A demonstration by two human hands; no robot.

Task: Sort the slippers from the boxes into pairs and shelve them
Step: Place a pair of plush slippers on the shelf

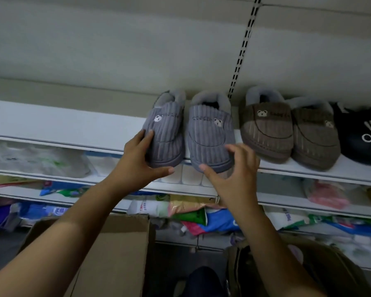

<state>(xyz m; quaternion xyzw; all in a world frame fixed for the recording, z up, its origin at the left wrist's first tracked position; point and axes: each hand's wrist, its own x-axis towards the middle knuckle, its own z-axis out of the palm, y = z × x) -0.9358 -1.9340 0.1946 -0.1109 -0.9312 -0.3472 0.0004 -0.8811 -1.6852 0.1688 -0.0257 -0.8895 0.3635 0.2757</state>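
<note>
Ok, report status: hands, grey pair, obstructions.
Left hand grips left grey slipper. Right hand open at right grey slipper. Brown pair adjacent, nothing blocking.

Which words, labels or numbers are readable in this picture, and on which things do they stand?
None can be read with certainty.
Grey slippers: stitched word beside each bear face, too blurred.
Brown slippers: stitched word, too blurred.
Packets on the lower shelves: print too small and blurred.

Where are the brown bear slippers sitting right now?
The brown bear slippers sit as a pair on the white shelf, right of centre in the head view, between the grey slippers and a black cat-face slipper.
</note>
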